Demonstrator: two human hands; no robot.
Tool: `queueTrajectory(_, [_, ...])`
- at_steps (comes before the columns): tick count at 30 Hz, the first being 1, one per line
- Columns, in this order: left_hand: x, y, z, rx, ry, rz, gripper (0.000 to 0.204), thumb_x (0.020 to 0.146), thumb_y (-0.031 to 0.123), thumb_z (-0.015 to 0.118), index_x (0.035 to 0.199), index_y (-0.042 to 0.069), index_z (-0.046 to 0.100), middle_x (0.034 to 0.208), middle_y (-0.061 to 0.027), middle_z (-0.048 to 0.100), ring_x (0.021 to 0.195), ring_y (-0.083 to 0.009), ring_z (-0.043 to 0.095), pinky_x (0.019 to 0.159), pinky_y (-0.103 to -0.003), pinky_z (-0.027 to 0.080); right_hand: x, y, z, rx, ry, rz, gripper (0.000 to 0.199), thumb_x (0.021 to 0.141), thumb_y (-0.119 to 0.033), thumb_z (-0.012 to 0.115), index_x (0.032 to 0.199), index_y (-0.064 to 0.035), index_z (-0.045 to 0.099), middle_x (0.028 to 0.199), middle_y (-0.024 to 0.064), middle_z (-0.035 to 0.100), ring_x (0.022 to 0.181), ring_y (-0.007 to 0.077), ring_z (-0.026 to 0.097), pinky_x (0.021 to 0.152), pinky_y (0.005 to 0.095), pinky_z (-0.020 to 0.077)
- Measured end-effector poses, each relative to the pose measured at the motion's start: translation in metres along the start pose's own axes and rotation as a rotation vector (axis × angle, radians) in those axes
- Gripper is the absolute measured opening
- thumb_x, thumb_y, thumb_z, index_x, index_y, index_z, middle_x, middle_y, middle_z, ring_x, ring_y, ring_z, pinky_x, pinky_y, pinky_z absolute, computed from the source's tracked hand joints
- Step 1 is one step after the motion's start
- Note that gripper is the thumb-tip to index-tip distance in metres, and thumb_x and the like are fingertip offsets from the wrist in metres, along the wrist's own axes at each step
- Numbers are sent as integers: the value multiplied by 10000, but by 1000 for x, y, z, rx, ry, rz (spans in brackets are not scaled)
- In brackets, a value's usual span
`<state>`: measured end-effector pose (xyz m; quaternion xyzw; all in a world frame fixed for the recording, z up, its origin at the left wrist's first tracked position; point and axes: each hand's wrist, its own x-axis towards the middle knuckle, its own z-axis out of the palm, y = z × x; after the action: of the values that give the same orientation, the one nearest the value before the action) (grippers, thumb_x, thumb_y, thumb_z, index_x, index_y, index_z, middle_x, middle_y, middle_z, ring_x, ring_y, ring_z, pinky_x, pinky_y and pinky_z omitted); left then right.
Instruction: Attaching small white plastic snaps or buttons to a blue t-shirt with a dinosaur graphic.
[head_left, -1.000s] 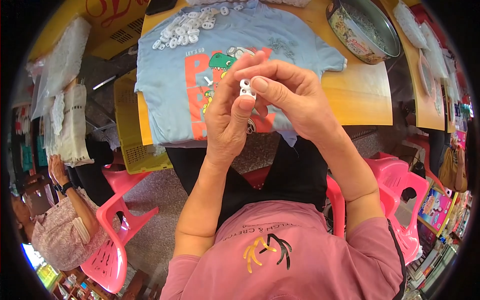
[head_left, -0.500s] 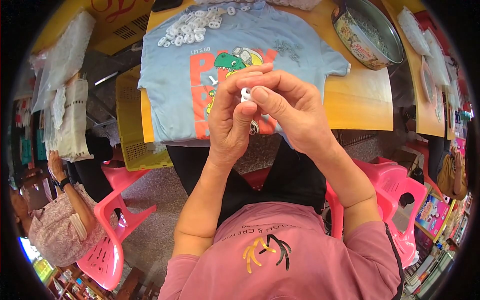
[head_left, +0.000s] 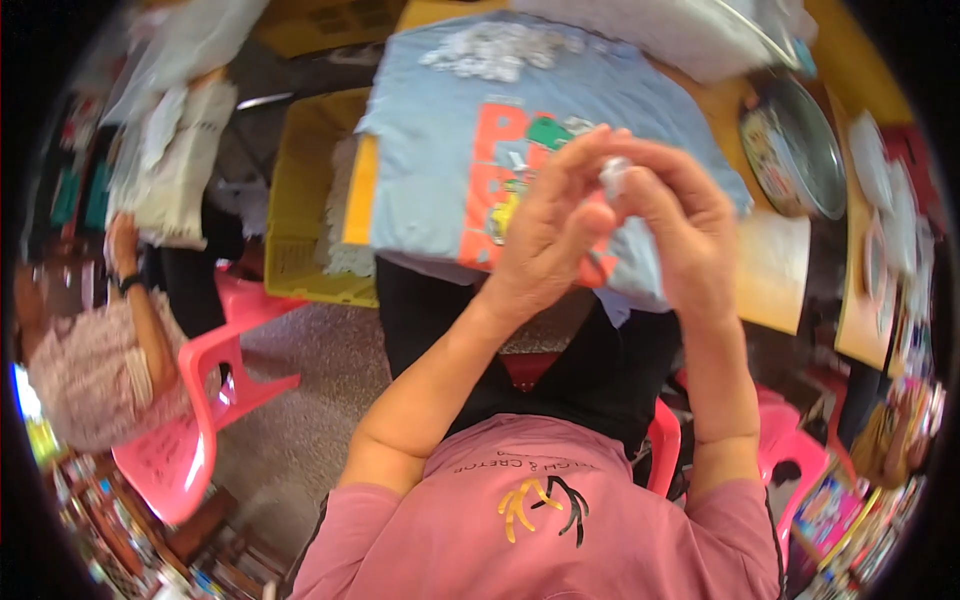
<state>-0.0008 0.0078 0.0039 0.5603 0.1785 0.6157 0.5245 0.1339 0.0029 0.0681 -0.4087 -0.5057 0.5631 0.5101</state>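
Note:
My two hands meet above a blue printed T-shirt (head_left: 420, 130) spread on the table. A small white plastic piece (head_left: 613, 176) sits at the fingertips where they come together. The right hand (head_left: 692, 235) pinches it from the right, thumb pressed to it. From the left, the curled fingers of my left hand (head_left: 550, 235) close round the same piece, its thumb just below. Motion blur hides fine detail. A heap of similar white plastic pieces (head_left: 492, 50) lies on the shirt's far part. One small white piece (head_left: 518, 162) rests on the print, left of my hands.
An oval tin (head_left: 832, 150) stands at the table's right. Bulky clear plastic bags (head_left: 640, 35) lie at the far edge. A yellow crate (head_left: 290, 265) is left of the table. Pink plastic chairs (head_left: 205, 400) stand nearby. Another person's hand (head_left: 122, 240) works at far left.
The view has swung, so the table and my hands appear further right. Both hands stay together at the white piece. The picture is now more blurred.

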Motion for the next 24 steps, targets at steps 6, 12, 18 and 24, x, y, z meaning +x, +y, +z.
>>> queueTrajectory(6, [-1, -7, 12, -165, 183, -117, 375, 1000, 71, 484, 1339, -15, 350, 1332, -119, 463, 1214, -205, 486, 1041, -349, 381, 51, -33, 44, -219, -83, -190, 189, 902, -98, 658, 1048, 22, 652, 888, 53, 684, 757, 99, 616, 691, 231, 502])
queueTrajectory(12, [-6, -11, 4, -175, 141, -214, 341, 984, 42, 468, 1306, -43, 397, 1274, -137, 513, 1198, -199, 505, 1020, -341, 405, 103, -59, 97, -375, -333, -221, 183, 924, -142, 647, 1028, 2, 690, 914, 38, 673, 802, 87, 598, 706, 229, 487])
queueTrajectory(18, [-6, -6, 0, 25, 56, -242, 263, 1000, 90, 481, 1237, -17, 523, 1137, -93, 617, 1078, -152, 580, 925, -296, 460, 143, -57, 46, -645, -141, -111, 175, 915, -74, 658, 1050, 37, 673, 979, 57, 671, 855, 101, 597, 738, 238, 491])
queueTrajectory(24, [-5, 1, 5, 217, 31, -217, 172, 931, 31, 555, 1084, -14, 621, 967, -124, 652, 892, -222, 651, 782, -314, 506, 158, 12, -24, -999, -221, -200, 221, 874, -173, 672, 996, 11, 693, 764, 44, 667, 673, 94, 586, 638, 260, 487])
